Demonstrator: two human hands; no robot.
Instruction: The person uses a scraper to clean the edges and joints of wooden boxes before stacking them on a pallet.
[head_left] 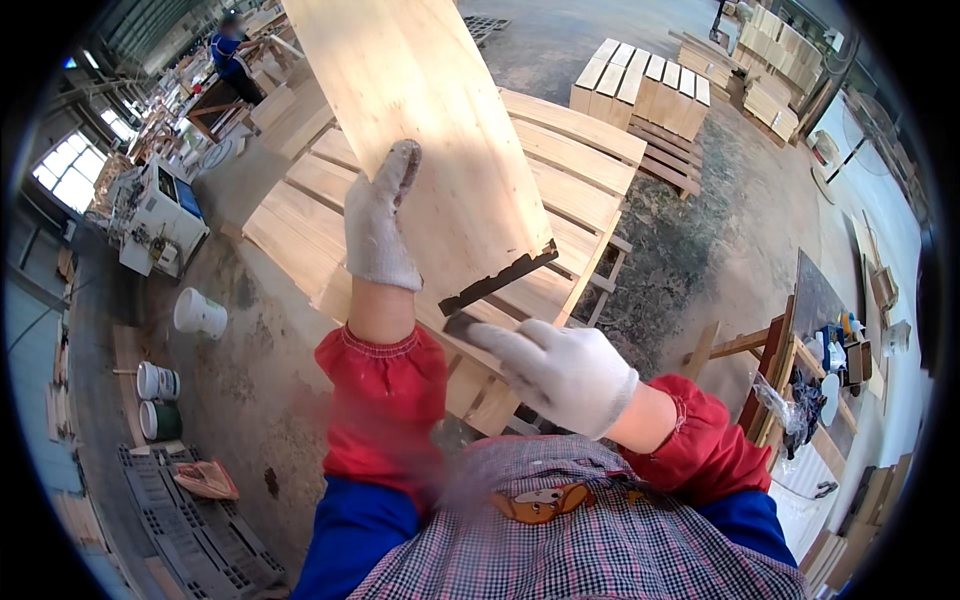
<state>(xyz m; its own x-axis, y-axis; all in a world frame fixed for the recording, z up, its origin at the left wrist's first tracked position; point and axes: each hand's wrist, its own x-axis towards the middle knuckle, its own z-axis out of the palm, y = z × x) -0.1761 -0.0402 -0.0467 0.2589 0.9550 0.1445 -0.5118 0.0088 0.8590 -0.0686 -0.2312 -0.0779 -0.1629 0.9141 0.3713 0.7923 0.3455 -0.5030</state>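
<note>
A long pale wooden board is tilted up over a stack of similar planks. My left hand, in a white glove, grips it by the left edge, thumb on the face and the fingers hidden behind. Along the board's near end runs a ragged dark strip. Just below that end is my right hand, also gloved, closed with the fingers pointing left. A small dark-grey piece shows at its fingertips; its kind is unclear. I cannot tell whether it touches the board.
Beneath the board lies the stack of planks. Board piles stand on a pallet at the back right. To the left are white buckets, a machine with a screen and grey plastic pallets. A cluttered bench is at right; another person works far left.
</note>
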